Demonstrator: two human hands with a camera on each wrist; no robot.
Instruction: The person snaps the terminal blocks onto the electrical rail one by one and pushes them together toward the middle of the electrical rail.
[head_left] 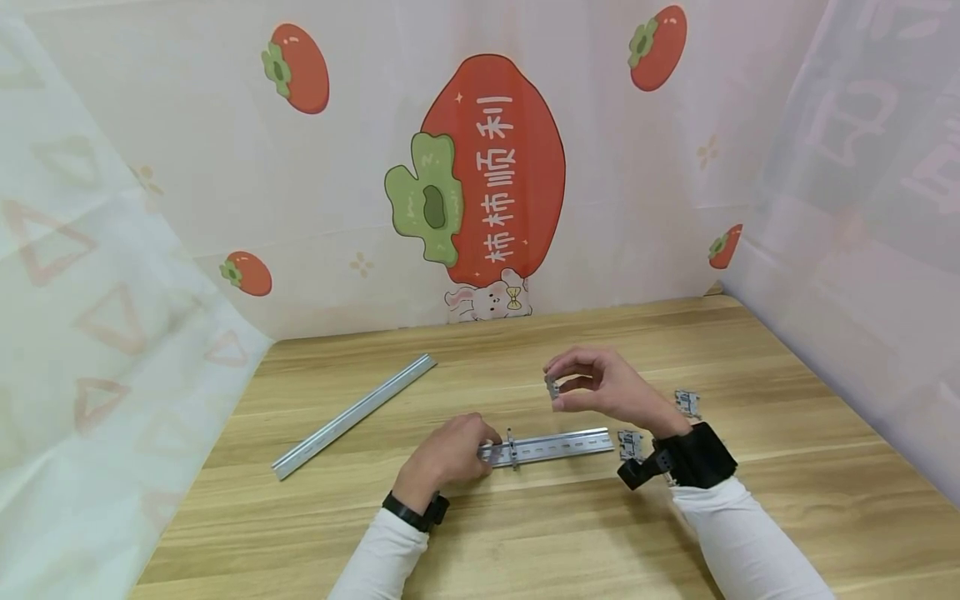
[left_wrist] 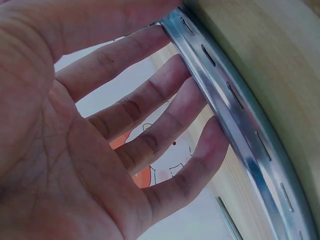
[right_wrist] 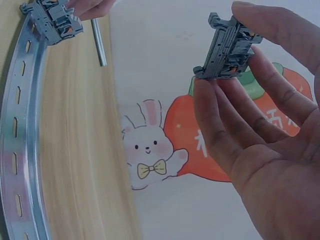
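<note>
My left hand [head_left: 453,450] grips the left end of a slotted metal DIN rail [head_left: 567,446] lying on the table. In the left wrist view, its fingertips touch one long edge of the rail [left_wrist: 240,115]. A grey terminal block [head_left: 512,451] sits across this rail, just right of those fingers. Above and behind the rail, my right hand [head_left: 611,387] pinches another grey terminal block [head_left: 552,387] between thumb and fingers. The right wrist view shows that held block [right_wrist: 227,50] raised clear of the rail, with small orange parts on its side.
A second DIN rail [head_left: 352,417] lies slanted at the left of the wooden table [head_left: 510,533]. Loose terminal blocks lie on the right, one near the rail's end [head_left: 630,445] and another block [head_left: 686,403] farther back. A printed curtain [head_left: 337,183] hangs behind the table.
</note>
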